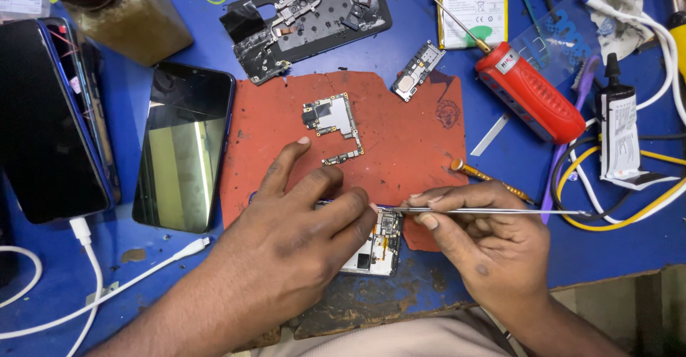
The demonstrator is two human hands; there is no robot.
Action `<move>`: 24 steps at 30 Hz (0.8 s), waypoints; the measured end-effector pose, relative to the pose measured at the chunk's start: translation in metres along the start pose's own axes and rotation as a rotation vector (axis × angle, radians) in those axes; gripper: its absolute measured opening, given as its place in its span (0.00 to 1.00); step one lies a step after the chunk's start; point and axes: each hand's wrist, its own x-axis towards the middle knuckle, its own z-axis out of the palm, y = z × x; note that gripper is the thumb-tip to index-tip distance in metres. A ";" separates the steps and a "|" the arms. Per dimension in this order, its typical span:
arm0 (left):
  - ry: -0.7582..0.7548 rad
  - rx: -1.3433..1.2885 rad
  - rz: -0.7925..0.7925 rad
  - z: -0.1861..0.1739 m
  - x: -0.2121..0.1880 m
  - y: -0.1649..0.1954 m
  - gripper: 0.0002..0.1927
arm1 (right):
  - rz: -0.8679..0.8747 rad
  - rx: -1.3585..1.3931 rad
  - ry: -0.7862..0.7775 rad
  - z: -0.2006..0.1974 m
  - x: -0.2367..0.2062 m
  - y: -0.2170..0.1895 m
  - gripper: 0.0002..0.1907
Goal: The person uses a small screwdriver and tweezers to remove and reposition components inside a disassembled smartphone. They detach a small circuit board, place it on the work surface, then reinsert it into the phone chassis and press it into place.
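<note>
Left hand (300, 232) presses flat, fingers spread, on an opened phone (377, 246) at the near edge of the red mat (407, 142). Right hand (486, 239) pinches thin metal tweezers (500, 211), tip at the phone. A circuit board (332, 125) lies on the mat beyond.

1 view only, head-worn camera, looking steeply down at a blue workbench (514, 157) from above the person's chest. Near range: both forearms enter from the bottom edge, left hand (300, 235) and right hand (486, 243) fill the lower middle. Frame centre sits on the red mat (400, 135). Far edge of the bench runs along the top, where a brown bottle (121, 14) and a white battery (473, 14) are cut off. Left border crops a dark phone (43, 121); right border crops cables (664, 50). Bench front edge shows bottom right. No 2nd view, so nothing shared.
</note>
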 end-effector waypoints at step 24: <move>-0.029 0.010 -0.018 0.006 0.005 -0.001 0.24 | 0.000 -0.003 -0.027 -0.002 0.001 0.006 0.09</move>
